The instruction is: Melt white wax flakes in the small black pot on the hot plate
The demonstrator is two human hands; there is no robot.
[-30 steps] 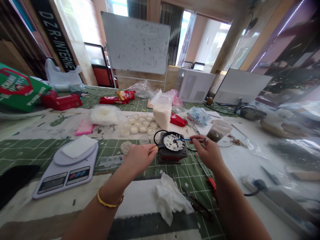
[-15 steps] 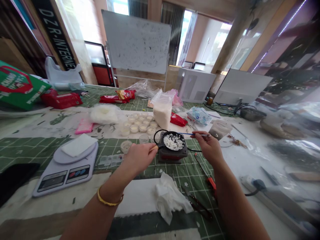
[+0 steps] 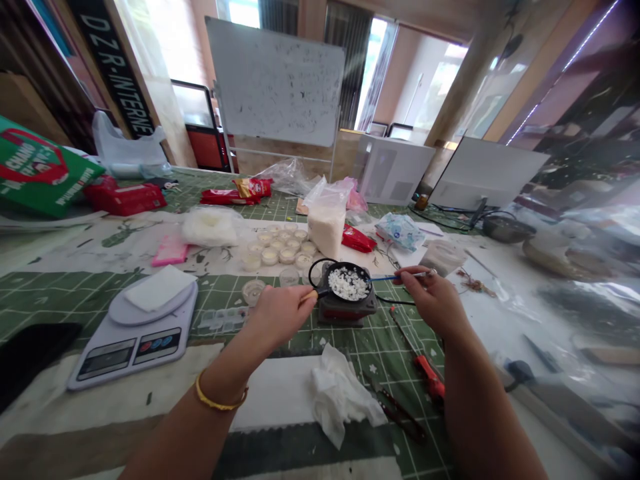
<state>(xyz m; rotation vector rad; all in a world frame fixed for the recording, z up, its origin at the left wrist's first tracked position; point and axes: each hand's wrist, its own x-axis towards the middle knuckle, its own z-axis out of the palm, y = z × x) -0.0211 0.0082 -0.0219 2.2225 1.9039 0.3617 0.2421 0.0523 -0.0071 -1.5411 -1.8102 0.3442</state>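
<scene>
My left hand point(image 3: 284, 310) is closed round the wooden-ended handle of a small black frying pan point(image 3: 324, 292). White pellets point(image 3: 349, 284) lie heaped in the pan, which rests on a small dark hot plate point(image 3: 345, 312). Between the fingers of my right hand point(image 3: 425, 293) is a thin blue stick point(image 3: 384, 278), pinched and held almost level. Its tip reaches the pan's right rim; whether it touches the pellets I cannot tell. Behind the pan stand several small round cups point(image 3: 286, 255) with pale contents and a clear bag of white grains point(image 3: 325, 223).
A kitchen scale point(image 3: 135, 327) with white paper on it stands at left. Crumpled tissue point(image 3: 340, 393), a red-handled tool point(image 3: 427, 373) and dark scissors-like handles point(image 3: 400, 413) lie in front. A power strip point(image 3: 560, 413) is at right, and a clear compartment box point(image 3: 223, 320) sits near my left hand.
My right hand has moved right and slightly down, drawing the blue stick's tip from over the pellets back to the pan's right edge. My left hand keeps its grip on the handle.
</scene>
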